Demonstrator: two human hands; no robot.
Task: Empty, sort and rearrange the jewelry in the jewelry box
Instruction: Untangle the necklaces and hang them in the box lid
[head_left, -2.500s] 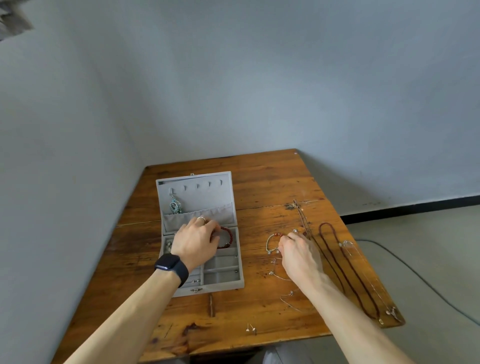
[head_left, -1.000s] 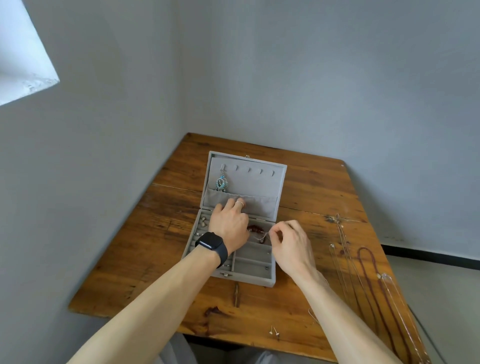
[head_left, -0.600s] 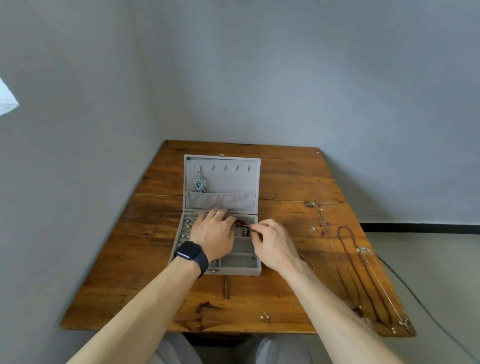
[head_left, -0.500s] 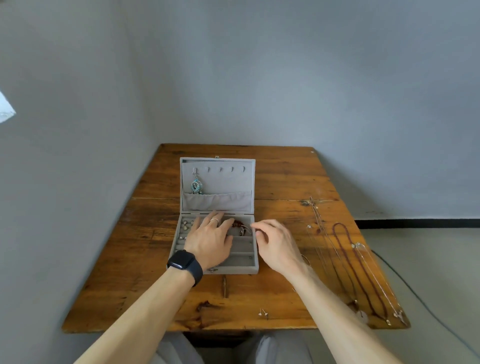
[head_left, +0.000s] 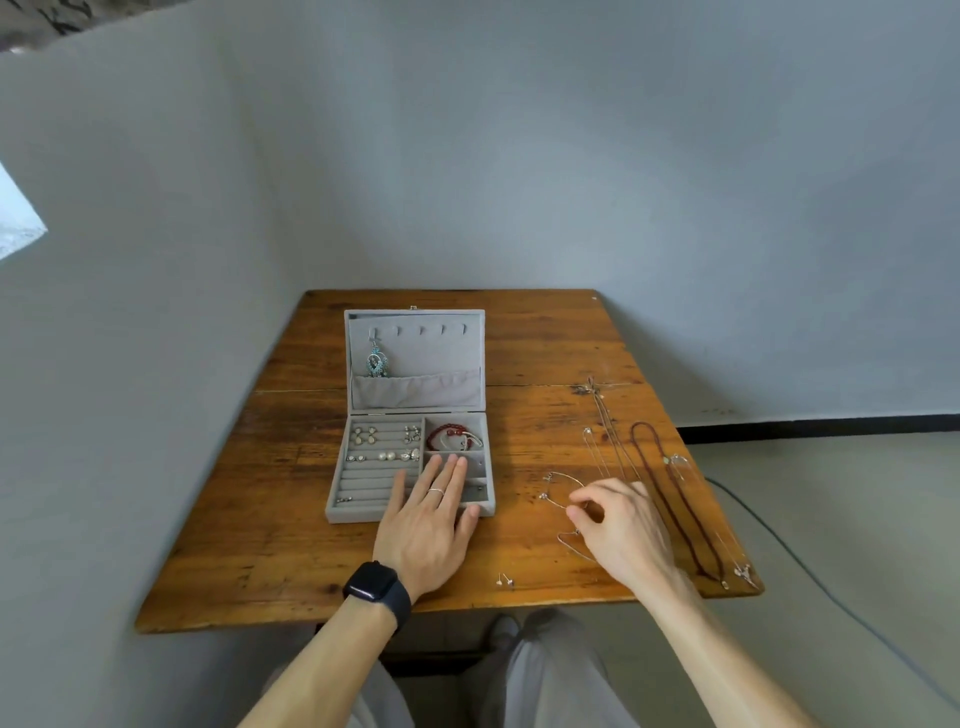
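Observation:
The grey jewelry box (head_left: 363, 512) lies open on the wooden table (head_left: 270, 561). A turquoise pendant (head_left: 375, 364) hangs in its lid. Earrings (head_left: 384, 442) sit in the ring rolls, and a red bead bracelet (head_left: 451, 435) with a silver one lies in the top right compartment. My left hand (head_left: 428, 519) rests flat on the box's near right corner, holding nothing. My right hand (head_left: 621, 527) is right of the box. Its thumb and forefinger are slightly apart around a thin silver bracelet (head_left: 558, 477) on the table.
A long dark red necklace (head_left: 675, 499) and thin silver chains (head_left: 602, 431) lie along the table's right side. Two small stud earrings (head_left: 504, 580) sit near the front edge. Grey walls close off the left and back. A cable (head_left: 779, 540) runs over the floor at the right.
My right hand left the box's top right compartment, where a silver bracelet now lies with the red one, and moved right to the thin bracelet. My left hand slid toward the box's near edge.

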